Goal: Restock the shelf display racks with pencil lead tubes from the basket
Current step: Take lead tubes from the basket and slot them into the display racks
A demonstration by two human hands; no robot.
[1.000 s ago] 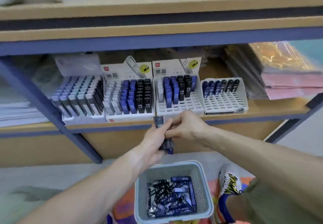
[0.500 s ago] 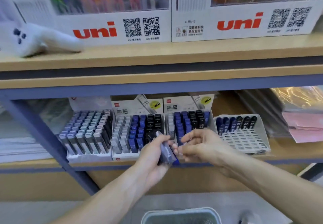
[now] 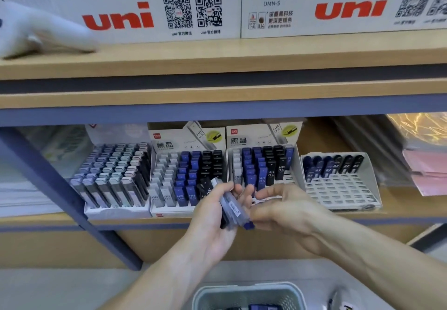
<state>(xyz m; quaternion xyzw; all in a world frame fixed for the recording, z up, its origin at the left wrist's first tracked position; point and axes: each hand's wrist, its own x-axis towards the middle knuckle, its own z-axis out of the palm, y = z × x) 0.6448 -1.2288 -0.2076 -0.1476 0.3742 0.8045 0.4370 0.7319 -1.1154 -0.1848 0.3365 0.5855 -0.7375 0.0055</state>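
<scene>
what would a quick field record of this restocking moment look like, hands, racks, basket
left hand: grips a bundle of lead tubes, some clear with blue caps, some black
right hand: fingers reach to the bundle, holds nothing that shows
far-left rack: nearly full
second rack: nearly full, grey, blue and black tubes
third rack: part filled, front rows hidden by the hands
rightmost rack: one back row of tubes, other slots bare
basket: below the hands, tubes inside
upper shelf: uni boxes

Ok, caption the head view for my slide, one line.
Left hand grips a bundle of lead tubes before the display racks; right hand reaches toward them, basket below.
</scene>
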